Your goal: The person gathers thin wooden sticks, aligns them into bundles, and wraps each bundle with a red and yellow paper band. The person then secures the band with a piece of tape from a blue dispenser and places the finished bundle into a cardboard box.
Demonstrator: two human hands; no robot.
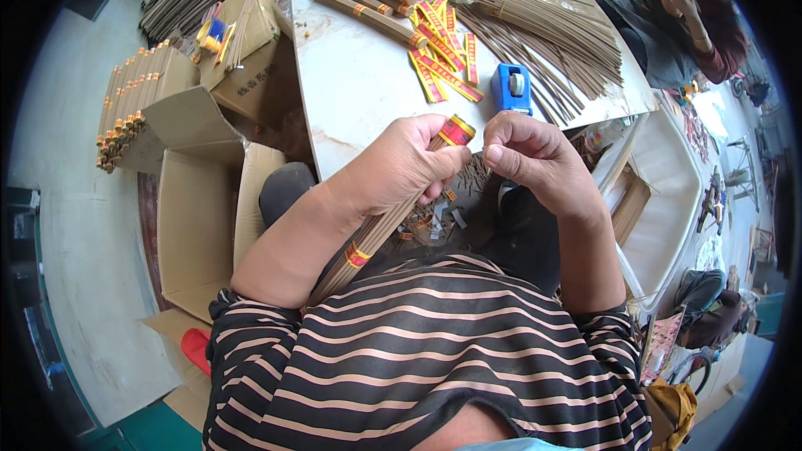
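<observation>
My left hand is wrapped round a bundle of thin brown incense sticks, which slants down toward my left forearm. One red and yellow paper band circles its top end, and another band sits lower down. Beside the top end, my right hand is closed, thumb pressed to the fingers; whatever is in that pinch is hidden or too small to name. Just beyond it on the white table stands a blue tape dispenser. Loose red and yellow paper strips lie in a pile near it.
Banded bundles and loose sticks cover the table's far side. An open cardboard box is at my left, with more stacked bundles behind. Another person sits at the far right, above a white tub. Scraps litter the floor.
</observation>
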